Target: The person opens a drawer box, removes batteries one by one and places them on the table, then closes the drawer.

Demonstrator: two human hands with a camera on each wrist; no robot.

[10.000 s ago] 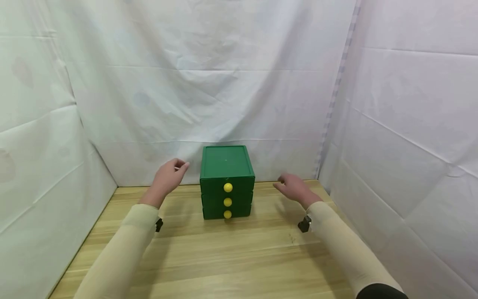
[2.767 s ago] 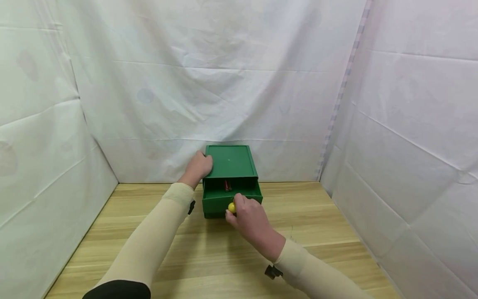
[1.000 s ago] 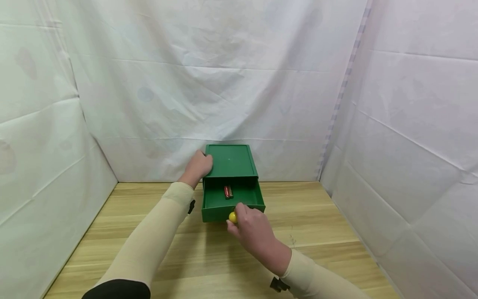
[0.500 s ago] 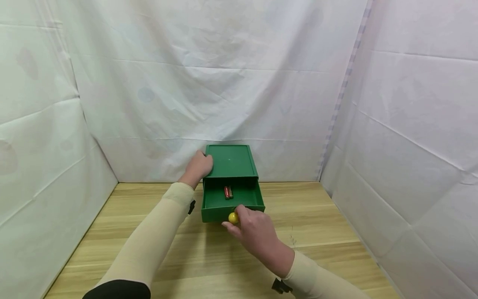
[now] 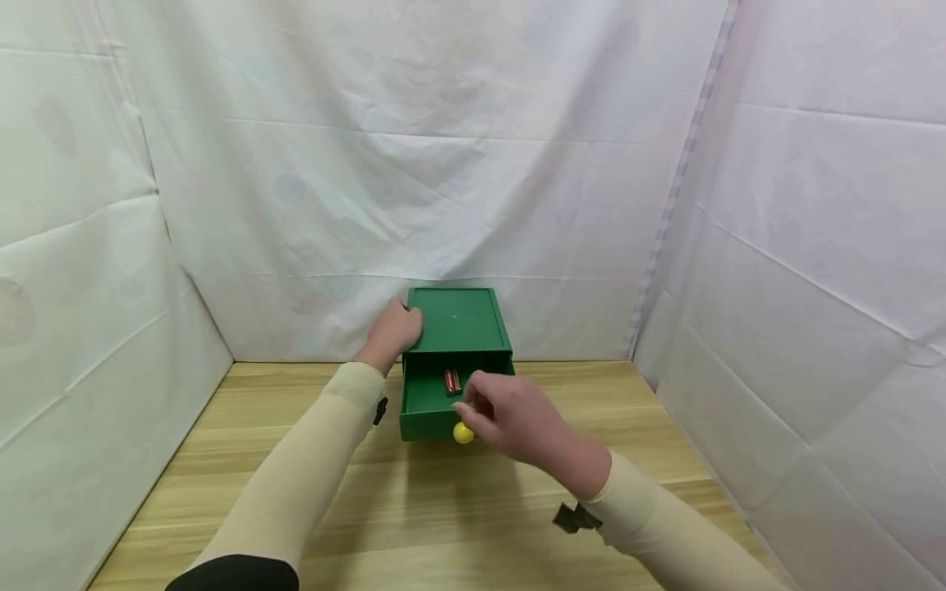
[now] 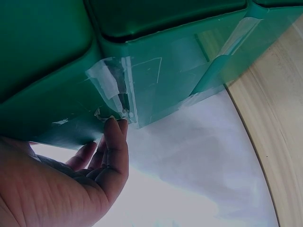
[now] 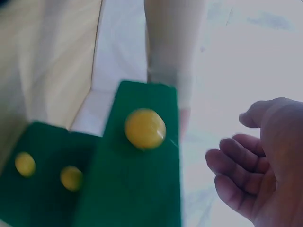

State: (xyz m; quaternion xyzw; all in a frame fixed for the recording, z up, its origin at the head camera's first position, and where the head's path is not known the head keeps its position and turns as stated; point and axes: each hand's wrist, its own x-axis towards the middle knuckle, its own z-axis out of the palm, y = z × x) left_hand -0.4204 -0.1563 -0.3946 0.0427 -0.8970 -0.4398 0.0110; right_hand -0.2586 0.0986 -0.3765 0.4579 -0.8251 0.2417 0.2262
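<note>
A small green drawer box [image 5: 456, 322] stands at the back of the wooden table, and its top drawer [image 5: 424, 410] is pulled out. Small red batteries [image 5: 452, 381] lie inside the drawer. My left hand [image 5: 392, 328] holds the box at its top left edge, with its fingers [image 6: 116, 156] against the side wall [image 6: 156, 71]. My right hand [image 5: 510, 410] hovers over the drawer's front right part with loosely bent fingers and holds nothing. It is off the yellow knob [image 5: 463, 433]. In the right wrist view the knob [image 7: 145, 128] sits left of the bare fingers [image 7: 236, 165].
Two lower drawers with yellow knobs [image 7: 24, 163] [image 7: 71, 178] stay closed. White cloth walls [image 5: 443, 164] close in the table [image 5: 443, 525] at the back and both sides. Clear tape [image 6: 113, 75] is stuck on the box's corner.
My right hand let go of the yellow knob and rose over the open drawer. Earlier it had pulled the top drawer out. The left hand stayed on the box.
</note>
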